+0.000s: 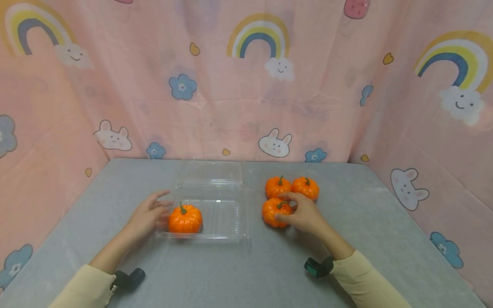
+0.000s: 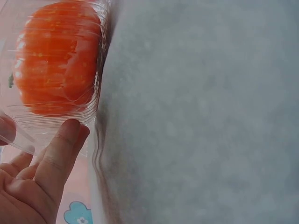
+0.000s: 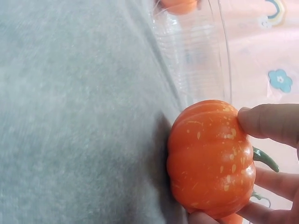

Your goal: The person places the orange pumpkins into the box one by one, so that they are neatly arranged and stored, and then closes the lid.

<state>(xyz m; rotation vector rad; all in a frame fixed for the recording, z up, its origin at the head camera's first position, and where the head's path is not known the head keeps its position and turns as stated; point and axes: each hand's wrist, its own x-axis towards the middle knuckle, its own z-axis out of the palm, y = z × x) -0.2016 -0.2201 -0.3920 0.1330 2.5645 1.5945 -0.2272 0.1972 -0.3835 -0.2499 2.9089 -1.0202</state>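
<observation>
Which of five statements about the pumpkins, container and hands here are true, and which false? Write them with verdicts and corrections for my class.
1. One orange pumpkin sits in the clear container. True.
2. The container's lid is closed. False: it is open, at the far side.
3. The right hand grips a second pumpkin. True.
4. The left hand is at the container's right side. False: it is at the left side.
5. Two more pumpkins sit farther back than the gripped one. True.

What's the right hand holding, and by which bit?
The right hand grips a pumpkin by its sides, not by its stem.
</observation>
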